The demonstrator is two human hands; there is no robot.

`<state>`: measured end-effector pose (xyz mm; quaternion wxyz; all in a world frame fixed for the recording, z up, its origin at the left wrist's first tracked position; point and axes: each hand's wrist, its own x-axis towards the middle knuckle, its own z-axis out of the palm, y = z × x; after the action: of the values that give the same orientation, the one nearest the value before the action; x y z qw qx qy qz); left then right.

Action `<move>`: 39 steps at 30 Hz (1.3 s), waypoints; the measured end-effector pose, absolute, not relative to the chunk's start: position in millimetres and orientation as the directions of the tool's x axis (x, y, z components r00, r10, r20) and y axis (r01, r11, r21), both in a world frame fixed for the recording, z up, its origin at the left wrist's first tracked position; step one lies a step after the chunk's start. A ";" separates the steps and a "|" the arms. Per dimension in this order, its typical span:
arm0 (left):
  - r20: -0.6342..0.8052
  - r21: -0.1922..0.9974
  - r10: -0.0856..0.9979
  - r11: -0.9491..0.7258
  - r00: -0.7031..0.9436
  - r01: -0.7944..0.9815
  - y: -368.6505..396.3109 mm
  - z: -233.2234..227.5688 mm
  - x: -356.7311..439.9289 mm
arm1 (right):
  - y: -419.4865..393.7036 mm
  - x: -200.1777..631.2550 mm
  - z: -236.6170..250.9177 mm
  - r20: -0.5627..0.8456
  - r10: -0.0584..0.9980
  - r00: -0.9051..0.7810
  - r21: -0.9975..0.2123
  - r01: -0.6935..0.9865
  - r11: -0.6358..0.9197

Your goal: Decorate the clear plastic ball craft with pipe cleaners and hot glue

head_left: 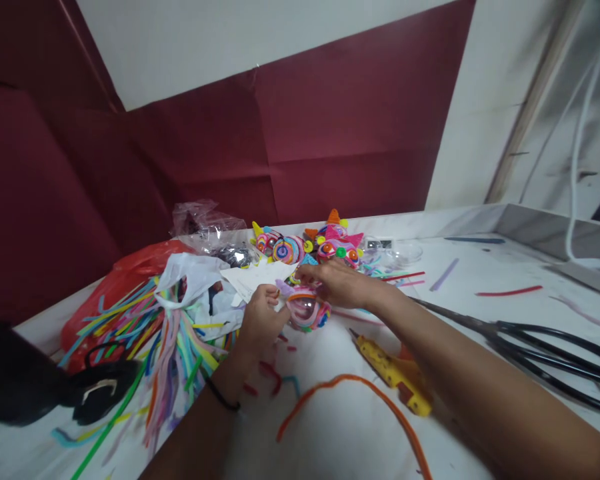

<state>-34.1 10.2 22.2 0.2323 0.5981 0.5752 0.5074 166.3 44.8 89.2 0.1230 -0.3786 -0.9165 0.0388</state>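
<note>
A small clear ball (304,307) is partly wrapped in pink, blue and green pipe cleaners, with a lilac piece at its top. At its left side, my left hand (264,319) is closed, thumb and fingers against the edge. My right hand (344,285) reaches over the top, fingers curled at the upper edge; what its fingertips pinch is hidden. Behind the hands lies a white paper cut-out (257,277). Farther back sit finished-looking pipe-cleaner animal heads, one pink with orange eyes (339,250) and one with striped spirals (287,249).
Bunches of pipe cleaners (173,373) spill from bags at left, beside a black object (100,387). A yellow glue gun (393,373) lies under my right forearm. Large black-handled scissors (500,333) are at right. An orange pipe cleaner (350,379) curves in front.
</note>
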 end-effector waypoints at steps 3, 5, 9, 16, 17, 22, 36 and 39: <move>0.280 0.908 0.956 -0.232 -0.093 0.349 16.1 13.0 -36.2 | 45.7 167.2 86.7 0.202 0.699 -0.686 -0.166 0.679 0.715; 0.254 0.936 0.966 -0.233 -0.047 0.265 19.7 7.4 -37.1 | 46.4 167.6 85.3 0.206 0.697 -0.687 -0.165 0.678 0.717; 0.218 0.969 0.976 -0.216 -0.005 0.119 23.7 1.3 -39.5 | 46.3 167.3 84.6 0.210 0.697 -0.686 -0.158 0.679 0.716; 0.125 0.991 0.991 -0.122 0.038 -0.057 24.0 -0.2 -44.1 | 41.1 165.7 89.8 0.208 0.698 -0.685 -0.160 0.680 0.715; 0.107 0.991 0.993 -0.104 0.042 -0.081 23.4 0.7 -43.7 | 40.3 165.6 90.5 0.206 0.698 -0.685 -0.160 0.681 0.715; 0.084 0.995 0.996 -0.083 0.009 -0.057 19.4 5.2 -39.3 | 39.7 165.9 92.1 0.203 0.699 -0.686 -0.129 0.689 0.713; 0.149 0.988 0.989 -0.148 -0.017 0.035 17.4 3.9 -35.8 | 45.5 175.0 92.9 0.204 0.629 -0.750 -0.175 0.604 0.777; 0.147 0.989 0.989 -0.147 -0.011 0.026 15.3 6.2 -33.9 | 46.5 176.2 92.7 0.207 0.627 -0.751 -0.205 0.593 0.779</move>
<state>-33.9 15.3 6.2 0.4522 0.5386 0.4714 0.5322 176.2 46.5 92.7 0.1332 -0.3266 -0.9336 0.0633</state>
